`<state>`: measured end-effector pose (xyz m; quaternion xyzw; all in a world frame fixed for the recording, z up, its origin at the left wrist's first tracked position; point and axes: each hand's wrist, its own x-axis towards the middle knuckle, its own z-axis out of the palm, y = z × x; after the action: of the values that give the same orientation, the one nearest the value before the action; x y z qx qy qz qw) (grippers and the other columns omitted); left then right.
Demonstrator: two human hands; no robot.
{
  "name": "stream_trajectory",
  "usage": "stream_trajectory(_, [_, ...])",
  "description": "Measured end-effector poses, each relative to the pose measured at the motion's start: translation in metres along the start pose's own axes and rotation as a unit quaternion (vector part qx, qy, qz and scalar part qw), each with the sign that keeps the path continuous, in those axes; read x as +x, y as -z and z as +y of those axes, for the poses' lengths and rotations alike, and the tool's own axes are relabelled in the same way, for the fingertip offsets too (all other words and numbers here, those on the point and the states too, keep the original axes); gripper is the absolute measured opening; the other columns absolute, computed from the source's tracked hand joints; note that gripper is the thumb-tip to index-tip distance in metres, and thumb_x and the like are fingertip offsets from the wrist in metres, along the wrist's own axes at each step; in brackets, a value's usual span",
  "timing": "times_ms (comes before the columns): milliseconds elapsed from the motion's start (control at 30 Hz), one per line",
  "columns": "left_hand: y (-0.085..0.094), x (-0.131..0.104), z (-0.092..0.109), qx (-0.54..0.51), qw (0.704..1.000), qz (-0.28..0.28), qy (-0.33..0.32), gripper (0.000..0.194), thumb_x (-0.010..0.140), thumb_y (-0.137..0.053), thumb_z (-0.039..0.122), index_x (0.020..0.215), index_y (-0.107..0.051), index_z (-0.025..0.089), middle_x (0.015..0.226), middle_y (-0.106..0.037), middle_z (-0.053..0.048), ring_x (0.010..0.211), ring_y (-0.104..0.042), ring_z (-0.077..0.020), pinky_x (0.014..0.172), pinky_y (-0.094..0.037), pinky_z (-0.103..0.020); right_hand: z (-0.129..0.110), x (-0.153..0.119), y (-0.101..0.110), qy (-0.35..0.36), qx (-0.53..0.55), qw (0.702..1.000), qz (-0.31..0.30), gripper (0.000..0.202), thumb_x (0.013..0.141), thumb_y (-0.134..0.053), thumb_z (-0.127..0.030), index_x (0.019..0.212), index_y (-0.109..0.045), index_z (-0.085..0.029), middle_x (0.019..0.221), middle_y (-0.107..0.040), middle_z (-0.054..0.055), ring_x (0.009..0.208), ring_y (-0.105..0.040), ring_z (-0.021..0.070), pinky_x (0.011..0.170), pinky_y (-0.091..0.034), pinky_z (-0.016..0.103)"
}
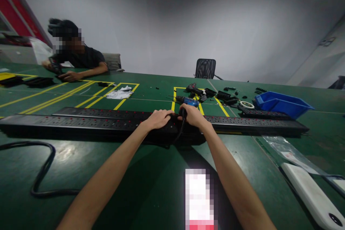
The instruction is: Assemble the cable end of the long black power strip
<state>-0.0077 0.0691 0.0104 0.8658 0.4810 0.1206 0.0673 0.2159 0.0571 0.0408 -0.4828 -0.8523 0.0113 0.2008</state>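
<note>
Two long black power strips (88, 121) with rows of red-marked sockets lie side by side across the green table. My left hand (158, 119) lies on top of the strips near the middle, fingers stretched out over the sockets. Just to its right, my right hand (192, 116) is closed around a black plug (183, 112), held against the top of the strip. The plug's black cord (180, 132) runs down over the near side. Whether the plug's pins sit in a socket is hidden. A blue cordless drill (188, 100) lies right behind my right hand.
A second drill (194, 88), small black parts (226, 97), a tape roll (247, 105) and a blue bin (283, 103) lie behind. A thick black cable (44, 172) curls at left. A phone is near me; a white device (309, 194) is right. A co-worker (78, 55) sits left.
</note>
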Motion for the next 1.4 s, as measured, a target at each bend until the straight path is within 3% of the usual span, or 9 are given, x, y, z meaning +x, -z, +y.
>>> stream_trajectory(200, [0.002, -0.001, 0.0, -0.038, 0.999, 0.003, -0.004, 0.038, 0.094, -0.039, 0.031, 0.124, -0.061, 0.035, 0.128, -0.065, 0.001, 0.117, -0.059, -0.0238, 0.103, -0.038, -0.04, 0.006, -0.007, 0.031, -0.042, 0.017, 0.989, -0.141, 0.049, 0.07, -0.063, -0.006, 0.117, -0.063, -0.02, 0.094, -0.07, 0.005, 0.081, -0.063, 0.0177, 0.064, -0.04, 0.021])
stream_trajectory(333, [0.006, -0.002, 0.001, -0.071, 0.997, 0.0, -0.008, 0.036, 0.093, -0.04, 0.033, 0.122, -0.063, 0.036, 0.13, -0.064, 0.004, 0.119, -0.058, -0.0214, 0.107, -0.035, -0.038, 0.003, -0.016, 0.046, -0.07, 0.013, 0.971, -0.228, 0.053, 0.063, -0.062, -0.003, 0.112, -0.067, -0.022, 0.096, -0.071, 0.004, 0.08, -0.064, 0.0172, 0.062, -0.041, 0.021])
stream_trajectory(533, [0.006, -0.002, -0.001, -0.095, 0.995, 0.002, -0.013, 0.033, 0.09, -0.045, 0.032, 0.115, -0.067, 0.032, 0.126, -0.066, 0.004, 0.117, -0.059, -0.0195, 0.109, -0.035, -0.036, 0.007, -0.025, 0.053, -0.081, 0.026, 0.962, -0.259, 0.043, 0.066, -0.061, -0.008, 0.104, -0.071, -0.023, 0.097, -0.072, 0.004, 0.082, -0.065, 0.0185, 0.062, -0.042, 0.022])
stream_trajectory(633, [0.002, -0.001, -0.003, -0.121, 0.993, 0.015, -0.002, 0.03, 0.089, -0.048, 0.032, 0.111, -0.068, 0.031, 0.123, -0.068, 0.004, 0.115, -0.06, -0.0188, 0.107, -0.038, -0.034, 0.015, -0.027, 0.055, -0.093, 0.034, 0.964, -0.249, 0.04, 0.07, -0.06, -0.012, 0.106, -0.072, -0.025, 0.103, -0.072, 0.003, 0.088, -0.065, 0.019, 0.067, -0.044, 0.022])
stream_trajectory(800, [-0.001, -0.002, -0.007, -0.154, 0.986, 0.047, 0.037, 0.03, 0.085, -0.056, 0.038, 0.109, -0.07, 0.028, 0.118, -0.07, 0.0, 0.11, -0.063, -0.0218, 0.101, -0.044, -0.035, 0.029, -0.024, 0.055, -0.116, 0.052, 0.979, -0.162, 0.034, 0.081, -0.056, -0.018, 0.112, -0.07, -0.023, 0.103, -0.072, 0.004, 0.089, -0.065, 0.0185, 0.071, -0.044, 0.022])
stream_trajectory(1000, [-0.001, -0.004, -0.006, -0.161, 0.985, 0.057, 0.038, 0.031, 0.084, -0.059, 0.039, 0.11, -0.07, 0.027, 0.117, -0.07, -0.002, 0.11, -0.064, -0.0225, 0.101, -0.046, -0.036, 0.048, -0.023, 0.024, -0.14, 0.025, 0.99, -0.007, 0.028, 0.092, -0.046, -0.027, 0.105, -0.07, -0.02, 0.104, -0.072, 0.007, 0.092, -0.064, 0.0193, 0.074, -0.041, 0.022])
stream_trajectory(1200, [0.001, -0.007, -0.002, -0.14, 0.988, 0.062, 0.034, 0.03, 0.085, -0.058, 0.039, 0.11, -0.069, 0.028, 0.118, -0.07, -0.001, 0.11, -0.063, -0.0226, 0.101, -0.045, -0.035, 0.053, -0.026, -0.008, -0.169, -0.025, 0.985, -0.037, 0.029, 0.095, -0.046, -0.034, 0.102, -0.071, -0.021, 0.106, -0.072, 0.008, 0.095, -0.063, 0.0207, 0.073, -0.039, 0.023])
stream_trajectory(1400, [0.002, -0.009, 0.0, -0.124, 0.99, 0.062, 0.027, 0.031, 0.086, -0.057, 0.041, 0.112, -0.068, 0.028, 0.119, -0.069, -0.001, 0.11, -0.063, -0.023, 0.102, -0.044, -0.036, 0.072, -0.03, -0.001, -0.214, -0.047, 0.974, -0.063, 0.038, 0.096, -0.041, -0.043, 0.106, -0.07, -0.022, 0.111, -0.071, 0.011, 0.104, -0.063, 0.0259, 0.081, -0.04, 0.029])
